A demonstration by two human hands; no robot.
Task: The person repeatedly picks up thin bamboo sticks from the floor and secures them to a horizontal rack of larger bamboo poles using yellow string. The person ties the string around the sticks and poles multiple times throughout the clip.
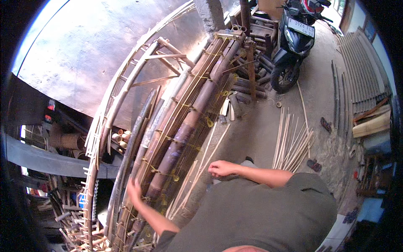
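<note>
A long frame of brown bamboo poles (182, 130) runs from lower left to upper middle, tied at intervals with yellow cord (209, 122). Thin strands hang in a mesh along its right side. My left hand (134, 194) is at the frame's left part, fingers stretched out along a pole and slightly blurred; whether it touches the pole I cannot tell. In front of my body, right of the frame, my right hand (222, 168) is closed with its fingers curled. Anything inside it is hidden.
Thin pale bamboo strips (289, 147) lie fanned out on the concrete floor at right, others (193, 185) beside the frame. A curved bamboo rack (110, 113) stands on the left. Stacked bamboo pieces (262, 67) and a parked black scooter (294, 42) occupy the far end.
</note>
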